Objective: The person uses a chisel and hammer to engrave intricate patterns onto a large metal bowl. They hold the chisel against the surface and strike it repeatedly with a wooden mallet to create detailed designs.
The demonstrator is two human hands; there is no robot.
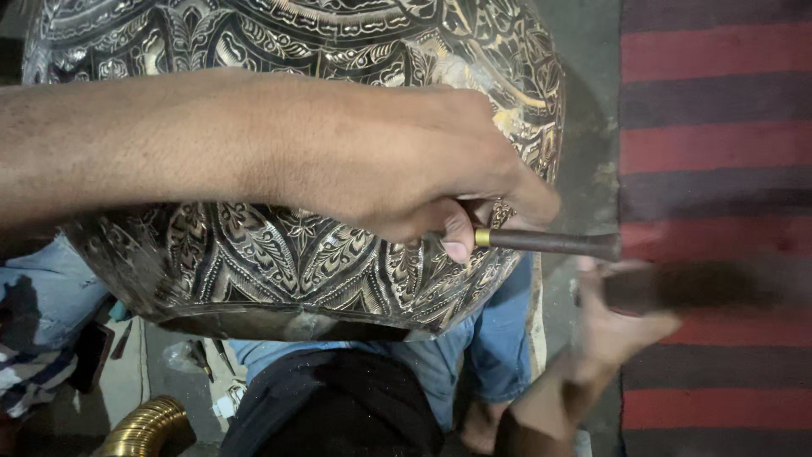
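Note:
A large round metal vessel with dark, engraved floral patterns fills the upper left. My left hand lies across it and grips a thin dark chisel with a brass ring, its tip against the vessel's right side. My right hand, blurred with motion, holds a dark mallet just below the chisel's free end.
A red and dark striped mat covers the floor at right. My legs in blue jeans are under the vessel, a bare foot below. A ribbed brass piece lies at bottom left, beside small tools and a dark phone.

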